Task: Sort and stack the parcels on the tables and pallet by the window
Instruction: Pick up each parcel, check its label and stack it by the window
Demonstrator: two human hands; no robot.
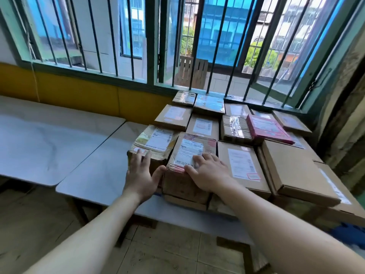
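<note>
Left hand [141, 174]: fingers flat against taped parcel [154, 144].
Right hand [207, 171]: flat on labelled box [189, 155].
Label print: too blurred to read.

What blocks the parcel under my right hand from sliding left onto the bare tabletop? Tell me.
The yellow-taped parcel stands directly left of the red-taped parcel that the right hand rests on. The left hand also sits at the gap between them. Beyond those, the white table shows nothing in the path.
</note>
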